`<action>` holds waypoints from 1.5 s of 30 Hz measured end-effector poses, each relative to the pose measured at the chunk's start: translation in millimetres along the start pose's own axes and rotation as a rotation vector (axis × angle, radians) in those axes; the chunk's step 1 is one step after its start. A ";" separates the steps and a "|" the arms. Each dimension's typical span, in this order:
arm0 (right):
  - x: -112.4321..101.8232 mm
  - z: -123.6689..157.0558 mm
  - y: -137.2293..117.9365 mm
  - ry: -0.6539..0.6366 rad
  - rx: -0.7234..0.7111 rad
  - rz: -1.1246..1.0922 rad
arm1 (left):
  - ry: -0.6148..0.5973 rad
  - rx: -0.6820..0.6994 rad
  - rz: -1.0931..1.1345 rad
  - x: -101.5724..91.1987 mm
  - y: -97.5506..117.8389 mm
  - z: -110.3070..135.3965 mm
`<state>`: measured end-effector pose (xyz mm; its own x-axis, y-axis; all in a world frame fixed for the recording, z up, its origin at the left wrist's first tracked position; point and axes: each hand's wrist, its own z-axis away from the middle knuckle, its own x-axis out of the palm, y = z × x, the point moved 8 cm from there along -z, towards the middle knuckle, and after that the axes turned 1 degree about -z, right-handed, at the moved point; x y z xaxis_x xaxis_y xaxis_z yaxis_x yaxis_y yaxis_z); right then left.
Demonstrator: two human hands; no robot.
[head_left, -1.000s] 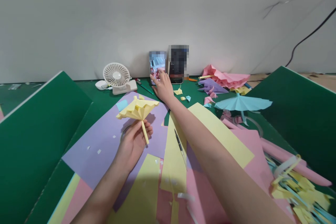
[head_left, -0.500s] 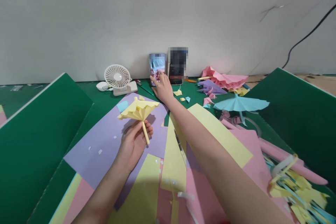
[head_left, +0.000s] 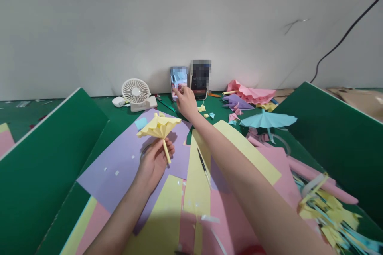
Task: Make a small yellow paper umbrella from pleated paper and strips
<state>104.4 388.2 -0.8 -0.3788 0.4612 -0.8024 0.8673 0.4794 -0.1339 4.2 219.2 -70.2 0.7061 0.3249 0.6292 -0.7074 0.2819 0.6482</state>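
Note:
My left hand (head_left: 154, 160) is closed round the stick of a small yellow paper umbrella (head_left: 160, 127), whose pleated canopy spreads above my fingers. The umbrella leans slightly, its stick end pointing down and right. My right hand (head_left: 186, 101) reaches forward to a phone (head_left: 179, 81) propped against the wall, with fingers apart at the lower part of its lit screen. Whether a fingertip touches the glass, I cannot tell. Below my left hand lies a purple sheet (head_left: 110, 175), and a pen refill (head_left: 204, 167) rests on a yellow paper strip between my forearms.
A second phone (head_left: 200, 81) and a white fan (head_left: 136, 91) stand by the wall. At right are a blue paper umbrella (head_left: 267, 119), a pink pleated paper (head_left: 251, 92) and a pile of scraps (head_left: 332, 211). Green panels (head_left: 335, 135) rise on both sides.
The view has shifted slightly. My right fingers have moved a little on the phone's screen. My left hand keeps the yellow umbrella in nearly the same place.

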 end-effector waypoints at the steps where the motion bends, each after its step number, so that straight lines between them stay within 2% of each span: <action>1: -4.1 0.4 0.4 0.008 0.017 0.001 | 0.000 0.001 0.000 0.1 0.2 0.1; 7: -19.6 14.1 5.2 -0.002 0.047 -0.008 | -0.011 0.012 0.004 2.1 1.1 0.1; 13: -10.8 31.1 10.9 -0.054 0.012 -0.007 | -0.016 0.018 0.007 2.5 1.6 0.8; 19: 5.2 12.7 -0.5 -0.079 -0.098 -0.013 | -0.014 0.015 0.004 1.3 0.8 -0.4; 25: 17.9 -5.7 0.3 -0.087 -0.097 -0.010 | -0.013 0.003 0.010 1.6 0.4 -0.8; 45: 18.3 6.8 7.7 -0.099 -0.067 -0.028 | -0.017 -0.009 0.017 1.5 -0.8 -1.1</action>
<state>106.3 395.2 -20.4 -0.3660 0.3729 -0.8526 0.8321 0.5413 -0.1205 5.7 220.5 -70.3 0.6941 0.3145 0.6475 -0.7197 0.2843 0.6334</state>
